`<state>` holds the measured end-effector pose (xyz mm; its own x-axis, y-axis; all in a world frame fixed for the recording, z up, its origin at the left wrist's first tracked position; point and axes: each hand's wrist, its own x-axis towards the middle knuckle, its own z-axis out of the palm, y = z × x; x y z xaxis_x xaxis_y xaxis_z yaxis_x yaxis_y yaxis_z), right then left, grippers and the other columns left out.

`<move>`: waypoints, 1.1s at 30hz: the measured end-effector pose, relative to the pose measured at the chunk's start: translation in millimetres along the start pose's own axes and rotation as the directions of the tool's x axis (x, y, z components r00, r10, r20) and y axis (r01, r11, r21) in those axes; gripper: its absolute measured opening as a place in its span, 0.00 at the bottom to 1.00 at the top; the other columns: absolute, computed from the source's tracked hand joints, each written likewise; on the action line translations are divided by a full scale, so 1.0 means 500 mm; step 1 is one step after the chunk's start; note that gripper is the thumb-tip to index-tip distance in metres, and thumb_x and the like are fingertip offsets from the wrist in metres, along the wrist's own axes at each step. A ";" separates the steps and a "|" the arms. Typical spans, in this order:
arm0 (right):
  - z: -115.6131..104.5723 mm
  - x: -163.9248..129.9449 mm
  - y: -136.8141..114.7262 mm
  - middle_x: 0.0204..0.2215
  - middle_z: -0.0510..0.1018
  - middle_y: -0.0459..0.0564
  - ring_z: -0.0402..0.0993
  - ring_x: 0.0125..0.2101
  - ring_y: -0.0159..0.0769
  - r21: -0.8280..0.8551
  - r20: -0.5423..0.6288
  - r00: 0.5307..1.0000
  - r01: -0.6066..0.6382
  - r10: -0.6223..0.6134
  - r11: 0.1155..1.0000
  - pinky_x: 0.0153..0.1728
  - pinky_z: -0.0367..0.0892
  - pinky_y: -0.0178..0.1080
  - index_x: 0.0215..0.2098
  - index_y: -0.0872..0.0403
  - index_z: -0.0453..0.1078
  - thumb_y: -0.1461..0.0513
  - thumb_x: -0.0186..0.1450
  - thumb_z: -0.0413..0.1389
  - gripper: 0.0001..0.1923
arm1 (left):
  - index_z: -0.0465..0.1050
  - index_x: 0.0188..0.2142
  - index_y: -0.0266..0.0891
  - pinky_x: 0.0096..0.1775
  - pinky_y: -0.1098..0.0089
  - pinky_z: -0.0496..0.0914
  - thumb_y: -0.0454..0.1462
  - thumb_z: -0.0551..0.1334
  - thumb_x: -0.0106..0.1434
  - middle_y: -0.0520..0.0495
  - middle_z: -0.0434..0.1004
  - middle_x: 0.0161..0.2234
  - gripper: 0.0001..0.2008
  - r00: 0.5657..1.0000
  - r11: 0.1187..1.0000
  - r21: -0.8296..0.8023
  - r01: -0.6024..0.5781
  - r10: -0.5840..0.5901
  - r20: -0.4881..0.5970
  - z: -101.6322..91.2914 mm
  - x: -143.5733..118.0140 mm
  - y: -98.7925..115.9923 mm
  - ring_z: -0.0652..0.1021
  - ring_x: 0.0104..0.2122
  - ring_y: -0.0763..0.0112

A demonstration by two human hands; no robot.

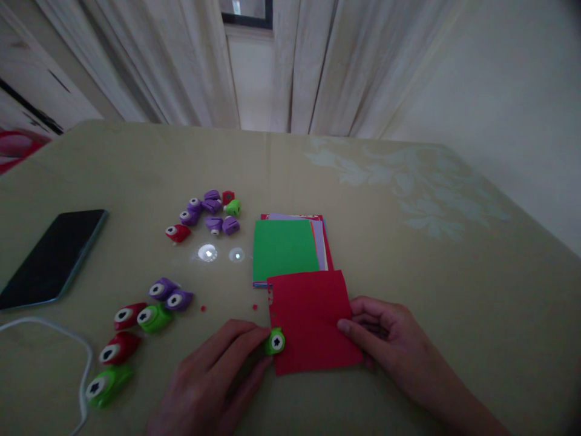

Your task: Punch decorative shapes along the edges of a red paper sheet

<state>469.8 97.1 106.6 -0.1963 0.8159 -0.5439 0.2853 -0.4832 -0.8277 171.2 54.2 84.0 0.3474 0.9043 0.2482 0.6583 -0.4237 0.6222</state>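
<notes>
My left hand (pixel 213 375) grips a small green paper punch (pixel 275 342) set on the left edge of a red paper square (pixel 313 318). My right hand (pixel 385 339) holds that sheet down by its right edge, fingers on the paper. The sheet's left edge shows a few small punched notches, and tiny red scraps (pixel 203 308) lie on the table beside it.
A stack of coloured paper with a green sheet on top (pixel 284 248) lies just behind the red one. Several punches sit at the left front (pixel 154 318), and several smaller ones further back (pixel 213 212). A dark phone (pixel 54 254) and white cable (pixel 84 363) lie far left.
</notes>
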 end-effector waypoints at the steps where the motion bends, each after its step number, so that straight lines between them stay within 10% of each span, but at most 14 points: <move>1: 0.000 0.000 0.001 0.30 0.84 0.51 0.72 0.25 0.33 0.003 0.004 1.000 0.002 -0.002 1.000 0.22 0.61 0.33 0.38 0.54 0.81 0.42 0.64 0.67 0.23 | 0.77 0.57 0.49 0.44 0.74 0.84 0.42 0.62 0.77 0.49 0.87 0.48 0.12 1.000 1.000 -0.002 -0.002 0.002 -0.005 0.000 0.000 0.000 0.89 0.40 0.67; 27: -0.001 0.002 0.000 0.34 0.85 0.53 0.80 0.33 0.39 -0.069 -0.029 0.998 0.053 -0.055 0.996 0.30 0.73 0.36 0.40 0.54 0.81 0.45 0.65 0.68 0.21 | 0.74 0.54 0.50 0.43 0.74 0.83 0.40 0.63 0.76 0.52 0.86 0.45 0.09 1.000 0.999 -0.041 -0.004 0.004 0.003 0.000 0.013 -0.003 0.88 0.40 0.69; 33: -0.015 -0.005 -0.002 0.29 0.84 0.51 0.79 0.28 0.41 -0.299 -0.124 0.980 0.111 -0.154 0.948 0.28 0.73 0.38 0.46 0.53 0.82 0.44 0.67 0.65 0.22 | 0.74 0.54 0.51 0.43 0.74 0.83 0.39 0.64 0.76 0.53 0.85 0.45 0.09 1.000 0.998 -0.065 0.015 -0.014 0.017 -0.002 0.014 0.000 0.87 0.40 0.69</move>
<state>477.1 98.1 109.8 -0.1202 0.9136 -0.3884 0.5292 -0.2720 -0.8037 173.0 60.4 86.5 0.3493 0.9092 0.2265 0.6189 -0.4053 0.6728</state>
